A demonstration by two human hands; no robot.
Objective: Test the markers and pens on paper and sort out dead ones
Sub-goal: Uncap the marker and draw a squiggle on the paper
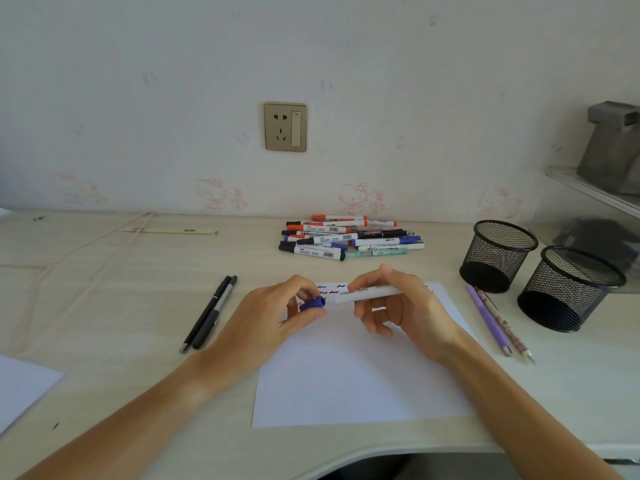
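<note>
1. My forearms come in from the bottom corners of the frame, nearest to me, and meet above the paper [360,375], the white sheet in the lower middle. I keep it square in front of me so each test stroke lands in reach; short blue and dark squiggles already run along its far edge.
2. The desk [138,306] carries everything else, laid out in groups so I can tell tested from untested.
3. Two black mesh cups [498,254] stand at the right of the frame, close together. I judge they are meant for the sorted pens, one for live and one for dead, though I cannot see anything inside them.
4. The pile of markers [346,239] lies in the middle of the frame beyond the paper, near the wall: probably the ones awaiting a try.
5. My right hand [401,306] holds the white marker [367,294] by its barrel, level above the top of the paper, thumb and forefinger curled round it.
6. My left hand [273,313] pinches the blue cap [313,303] at the marker's left end. Cap and barrel touch; whether it is coming off or going on I cannot tell.
7. Two black pens [211,313] lie side by side left of the paper, and two purple pens [491,320] right of it by the cups, set apart, I'd guess, as already judged.
</note>
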